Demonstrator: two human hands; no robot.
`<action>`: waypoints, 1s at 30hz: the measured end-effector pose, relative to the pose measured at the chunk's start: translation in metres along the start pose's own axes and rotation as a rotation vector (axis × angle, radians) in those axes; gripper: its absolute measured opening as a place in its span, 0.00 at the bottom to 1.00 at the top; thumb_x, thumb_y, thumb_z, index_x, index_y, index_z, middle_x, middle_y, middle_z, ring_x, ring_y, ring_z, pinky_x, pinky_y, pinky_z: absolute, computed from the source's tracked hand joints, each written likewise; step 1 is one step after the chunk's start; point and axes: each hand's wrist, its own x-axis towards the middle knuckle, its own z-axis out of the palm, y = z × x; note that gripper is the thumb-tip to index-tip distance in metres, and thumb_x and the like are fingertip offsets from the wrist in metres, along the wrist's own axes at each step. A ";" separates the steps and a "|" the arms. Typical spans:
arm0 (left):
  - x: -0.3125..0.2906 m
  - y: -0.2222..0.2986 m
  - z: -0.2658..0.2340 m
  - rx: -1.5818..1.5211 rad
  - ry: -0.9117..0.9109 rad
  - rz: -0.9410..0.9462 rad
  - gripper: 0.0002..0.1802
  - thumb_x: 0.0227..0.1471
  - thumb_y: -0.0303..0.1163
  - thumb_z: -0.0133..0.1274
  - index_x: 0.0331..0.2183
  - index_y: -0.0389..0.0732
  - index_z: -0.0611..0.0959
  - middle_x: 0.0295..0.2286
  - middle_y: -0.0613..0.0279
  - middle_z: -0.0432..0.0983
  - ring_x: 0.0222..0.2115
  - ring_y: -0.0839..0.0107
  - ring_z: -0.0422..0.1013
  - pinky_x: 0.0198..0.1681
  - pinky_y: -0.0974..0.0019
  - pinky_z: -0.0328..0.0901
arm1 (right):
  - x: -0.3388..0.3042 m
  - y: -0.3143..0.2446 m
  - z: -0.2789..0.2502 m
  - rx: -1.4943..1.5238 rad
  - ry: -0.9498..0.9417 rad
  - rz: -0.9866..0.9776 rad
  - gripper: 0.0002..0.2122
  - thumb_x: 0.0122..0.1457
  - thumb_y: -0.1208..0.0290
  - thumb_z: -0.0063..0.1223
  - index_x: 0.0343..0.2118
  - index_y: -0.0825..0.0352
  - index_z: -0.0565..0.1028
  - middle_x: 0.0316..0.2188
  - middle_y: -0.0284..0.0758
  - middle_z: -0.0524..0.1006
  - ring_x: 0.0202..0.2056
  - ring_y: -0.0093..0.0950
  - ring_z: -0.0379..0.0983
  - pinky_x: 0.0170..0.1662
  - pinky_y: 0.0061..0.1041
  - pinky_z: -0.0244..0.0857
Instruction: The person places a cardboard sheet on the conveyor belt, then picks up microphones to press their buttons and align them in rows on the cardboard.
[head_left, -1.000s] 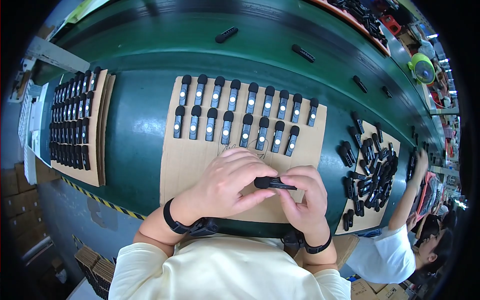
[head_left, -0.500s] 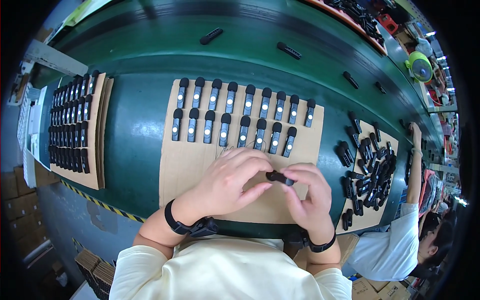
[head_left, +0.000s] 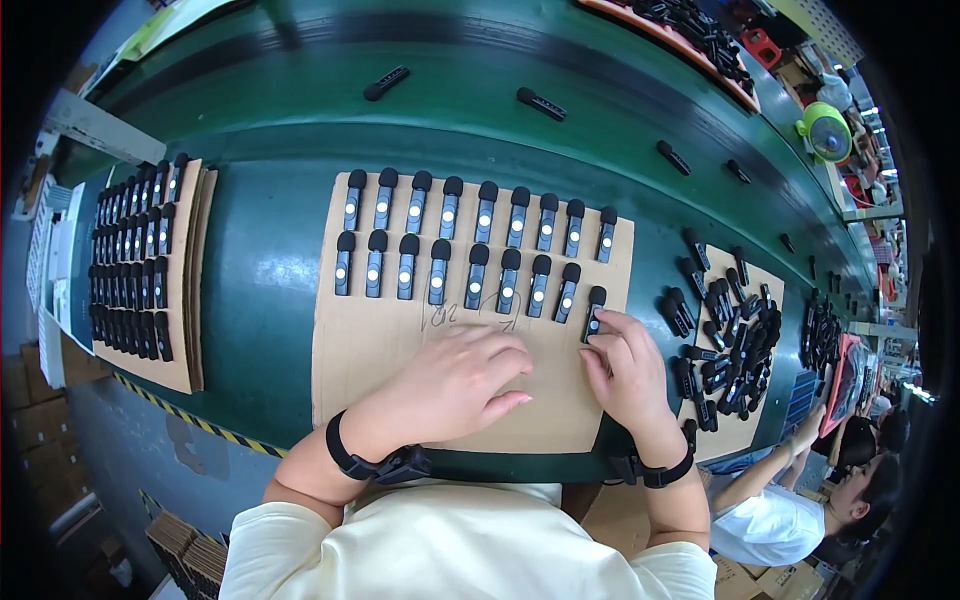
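My right hand (head_left: 628, 365) pinches the lower end of a small black wireless microphone (head_left: 596, 312) with a foam tip, at the right edge of a cardboard sheet (head_left: 370, 390). This microphone stands at the right end of the nearer of two rows, its foam tip pointing away from me. Each microphone (head_left: 440, 272) in the rows has a round white spot on its body. Over the middle of the cardboard hovers my left hand (head_left: 455, 380), fingers loosely curved, thumb apart, with nothing in it. Handwritten marks on the cardboard are partly behind it.
A heap of loose microphones (head_left: 740, 340) lies on another cardboard at right. Stacked cardboard sheets (head_left: 190, 300) at left carry several full rows. Spaced-out microphones (head_left: 541, 103) lie on the green belt (head_left: 450, 80) at the back. A co-worker (head_left: 775, 515) sits at right.
My right hand has carried the microphone from between my hands to the row's right end. My left hand has let go of it. Belt microphones have shifted left; the co-worker's outstretched arm has drawn back.
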 end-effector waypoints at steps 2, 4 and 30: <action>-0.001 -0.002 0.003 0.033 -0.039 -0.013 0.15 0.47 0.36 0.64 0.37 0.44 0.80 0.41 0.64 0.78 0.43 0.59 0.73 0.47 0.56 0.66 | -0.002 0.000 0.002 -0.014 -0.021 -0.014 0.13 0.46 0.84 0.63 0.34 0.68 0.72 0.45 0.43 0.75 0.39 0.41 0.76 0.40 0.34 0.71; -0.001 -0.002 0.004 0.051 -0.060 -0.019 0.15 0.47 0.37 0.64 0.37 0.44 0.80 0.41 0.64 0.78 0.43 0.59 0.73 0.48 0.56 0.66 | -0.001 0.003 0.002 -0.009 -0.020 -0.005 0.12 0.47 0.83 0.63 0.34 0.68 0.72 0.45 0.43 0.75 0.40 0.41 0.76 0.40 0.35 0.71; -0.013 -0.014 -0.109 -0.155 0.284 -0.020 0.05 0.48 0.25 0.62 0.30 0.37 0.82 0.29 0.58 0.80 0.32 0.63 0.77 0.37 0.64 0.70 | 0.166 0.146 -0.025 -0.268 0.038 0.172 0.15 0.55 0.73 0.59 0.46 0.69 0.74 0.44 0.45 0.76 0.46 0.42 0.73 0.50 0.36 0.68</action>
